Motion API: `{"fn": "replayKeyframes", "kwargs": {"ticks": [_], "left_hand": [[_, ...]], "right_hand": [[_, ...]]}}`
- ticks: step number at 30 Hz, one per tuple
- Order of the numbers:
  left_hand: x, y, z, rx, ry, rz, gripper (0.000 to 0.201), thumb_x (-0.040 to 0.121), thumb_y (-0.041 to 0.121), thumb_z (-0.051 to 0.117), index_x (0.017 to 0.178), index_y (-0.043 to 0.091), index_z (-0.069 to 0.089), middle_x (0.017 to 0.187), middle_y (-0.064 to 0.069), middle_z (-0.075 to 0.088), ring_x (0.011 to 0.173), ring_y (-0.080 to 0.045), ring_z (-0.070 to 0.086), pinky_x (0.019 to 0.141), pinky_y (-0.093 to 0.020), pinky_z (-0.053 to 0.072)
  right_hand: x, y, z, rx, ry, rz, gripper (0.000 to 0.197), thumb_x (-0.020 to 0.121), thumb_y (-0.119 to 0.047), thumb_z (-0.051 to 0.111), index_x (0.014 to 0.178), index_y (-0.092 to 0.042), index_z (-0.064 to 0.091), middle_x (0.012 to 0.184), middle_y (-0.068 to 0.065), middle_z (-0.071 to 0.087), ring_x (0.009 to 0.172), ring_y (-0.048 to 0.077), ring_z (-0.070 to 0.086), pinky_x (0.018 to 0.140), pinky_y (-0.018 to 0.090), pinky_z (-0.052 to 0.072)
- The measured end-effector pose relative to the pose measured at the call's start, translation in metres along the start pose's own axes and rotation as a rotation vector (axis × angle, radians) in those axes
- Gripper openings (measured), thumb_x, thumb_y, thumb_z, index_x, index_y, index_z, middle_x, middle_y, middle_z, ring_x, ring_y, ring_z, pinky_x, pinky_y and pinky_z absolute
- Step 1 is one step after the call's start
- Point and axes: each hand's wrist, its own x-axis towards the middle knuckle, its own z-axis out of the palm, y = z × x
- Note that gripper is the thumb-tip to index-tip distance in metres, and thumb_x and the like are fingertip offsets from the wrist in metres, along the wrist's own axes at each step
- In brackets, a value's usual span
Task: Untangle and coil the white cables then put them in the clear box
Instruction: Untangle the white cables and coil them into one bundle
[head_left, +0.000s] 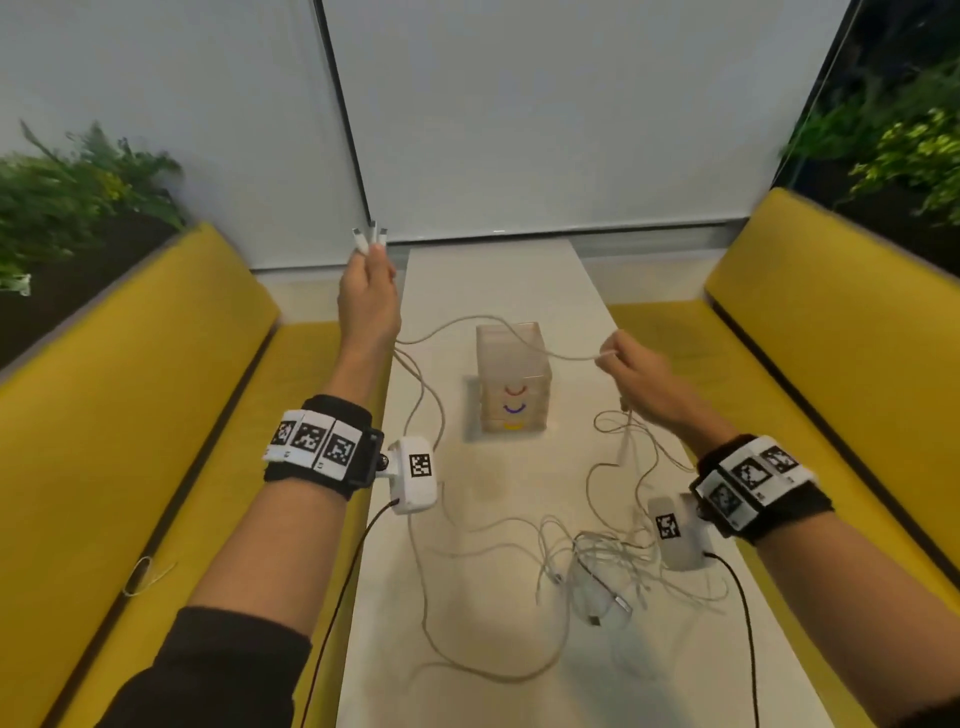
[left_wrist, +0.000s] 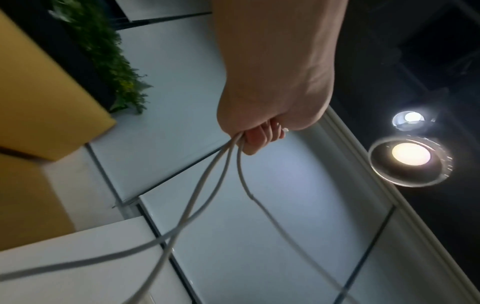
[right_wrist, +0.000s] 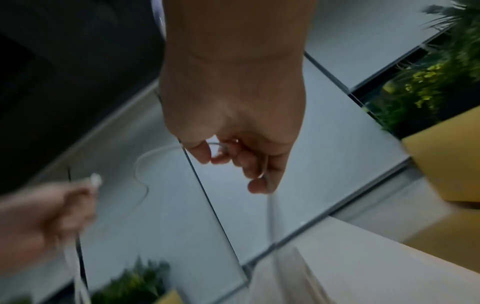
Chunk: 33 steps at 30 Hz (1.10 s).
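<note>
My left hand (head_left: 370, 270) is raised over the table's left far side and pinches three white cable plugs (head_left: 370, 238) that stick up above its fingers. In the left wrist view that left hand (left_wrist: 255, 136) grips three strands (left_wrist: 221, 168) that hang from it. My right hand (head_left: 621, 364) holds one white cable (head_left: 566, 356) that spans across above the clear box (head_left: 513, 378). In the right wrist view the right hand (right_wrist: 233, 158) has its fingers curled round the thin cable (right_wrist: 145, 160). A tangled heap of white cables (head_left: 597, 566) lies on the near right of the table.
The narrow white table (head_left: 483, 649) runs between two yellow benches (head_left: 130, 426). Plants stand behind the benches on both sides. The clear box shows coloured arcs on its front. A black wire hangs from each wrist camera. A small white loop (head_left: 140, 574) lies on the left bench.
</note>
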Motion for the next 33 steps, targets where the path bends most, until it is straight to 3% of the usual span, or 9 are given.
{"fn": "replayKeyframes", "kwargs": {"ticks": [3,6,9,12,15,21,25,30,33], "left_hand": [[0.007,-0.004,-0.012,-0.038,0.076,-0.044,0.033,0.106,0.045,0.036,0.084,0.024,0.050,0.067,0.007,0.041,0.054,-0.008,0.034,0.050,-0.026,0.029],[0.022,-0.001,-0.030,-0.107,0.180,-0.074,0.034,0.107,0.042,0.035,0.082,0.022,0.046,0.063,0.006,0.037,0.047,-0.007,0.031,0.044,-0.025,0.028],[0.030,-0.001,-0.028,-0.105,0.159,-0.126,0.034,0.107,0.042,0.034,0.083,0.021,0.044,0.061,0.006,0.035,0.043,-0.006,0.029,0.040,-0.023,0.026],[0.024,-0.007,-0.011,-0.085,0.042,-0.213,0.032,0.107,0.041,0.035,0.083,0.021,0.043,0.060,0.006,0.033,0.043,-0.007,0.027,0.040,-0.023,0.022],[0.014,-0.015,0.003,-0.094,-0.081,-0.271,0.028,0.106,0.033,0.036,0.080,0.023,0.040,0.059,0.005,0.029,0.044,-0.008,0.023,0.038,-0.022,0.018],[-0.002,-0.030,0.019,-0.065,-0.226,-0.282,0.027,0.101,0.019,0.038,0.075,0.023,0.033,0.052,0.009,0.030,0.043,-0.008,0.020,0.040,-0.023,0.015],[-0.013,-0.035,0.034,-0.038,-0.284,-0.266,0.028,0.102,0.022,0.040,0.075,0.022,0.035,0.055,0.007,0.033,0.045,-0.009,0.023,0.044,-0.026,0.018],[-0.020,-0.040,0.049,-0.010,-0.342,-0.266,0.028,0.100,0.021,0.042,0.073,0.021,0.035,0.055,0.007,0.034,0.044,-0.008,0.025,0.046,-0.027,0.018],[-0.022,-0.042,0.053,0.023,-0.384,-0.259,0.028,0.100,0.022,0.042,0.073,0.021,0.036,0.057,0.007,0.034,0.046,-0.009,0.025,0.046,-0.027,0.019]], "right_hand": [[-0.009,-0.015,-0.035,0.246,-0.267,0.151,0.023,0.098,-0.025,0.038,0.083,-0.017,0.053,0.068,-0.003,0.039,0.058,0.014,0.033,0.050,0.029,0.031],[-0.033,-0.013,-0.051,0.374,-0.651,0.319,0.045,0.101,-0.039,0.038,0.086,-0.005,0.063,0.071,0.007,0.046,0.060,0.021,0.046,0.060,0.036,0.047],[-0.049,-0.025,-0.036,0.288,-0.978,0.215,0.037,0.102,-0.029,0.047,0.101,-0.004,0.074,0.104,0.025,0.068,0.099,0.041,0.065,0.095,0.047,0.054],[-0.051,-0.037,-0.013,0.173,-1.127,0.080,0.032,0.100,-0.016,0.053,0.130,-0.016,0.065,0.138,0.000,0.062,0.133,0.015,0.052,0.112,0.031,0.041],[-0.038,-0.020,0.009,-0.050,-0.972,0.157,0.040,0.098,-0.009,0.051,0.131,-0.026,0.064,0.139,-0.008,0.060,0.129,0.007,0.053,0.109,0.026,0.042],[-0.059,0.076,0.049,-0.469,-0.711,0.548,0.014,0.095,-0.017,0.058,0.101,-0.007,0.067,0.095,0.009,0.073,0.079,0.023,0.073,0.063,0.026,0.059],[-0.093,0.103,0.072,-0.672,-0.813,0.623,0.037,0.084,-0.040,0.074,0.099,-0.008,0.064,0.097,0.004,0.074,0.077,0.017,0.071,0.063,0.024,0.054],[-0.103,0.116,0.086,-0.829,-0.670,0.518,0.017,0.091,-0.009,0.062,0.108,-0.006,0.060,0.104,0.008,0.065,0.112,0.027,0.066,0.090,0.029,0.053],[-0.095,0.116,0.076,-0.750,-0.691,0.552,0.020,0.090,-0.004,0.060,0.108,0.002,0.066,0.107,0.015,0.072,0.084,0.023,0.073,0.077,0.029,0.060]]}}
